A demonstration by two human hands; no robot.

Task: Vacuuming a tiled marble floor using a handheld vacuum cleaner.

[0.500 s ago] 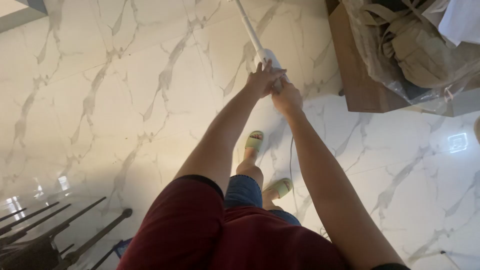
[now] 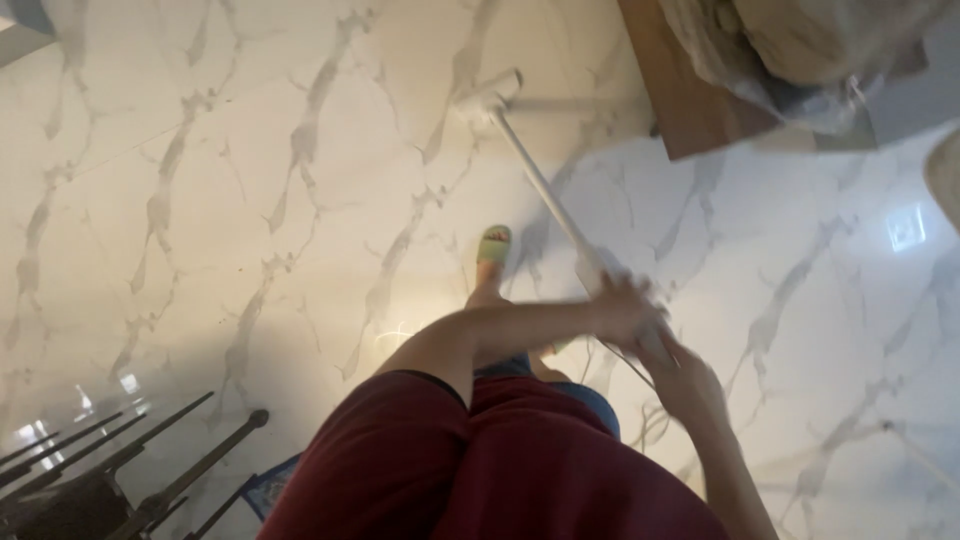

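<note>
A white stick vacuum (image 2: 545,200) slants across the marble floor, its head (image 2: 487,98) resting on the tiles at the top centre. My left hand (image 2: 625,308) wraps the upper part of its body, blurred by motion. Just below it, my right hand (image 2: 688,385) grips the handle end. Both arms are bent in close to my red shirt. A thin cord (image 2: 640,425) trails down beside my right hand. One foot in a green slipper (image 2: 493,246) shows on the floor between my arms and the vacuum head.
A brown wooden table (image 2: 690,100) with plastic-wrapped bundles (image 2: 790,50) on it stands at the top right, close to the vacuum head. Dark chair legs (image 2: 110,470) lie at the bottom left. White veined marble floor (image 2: 250,200) spreads to the left.
Both hands have pulled the vacuum back toward my body and lower in view. The vacuum head, out of frame before, now shows on the floor. The view has shifted.
</note>
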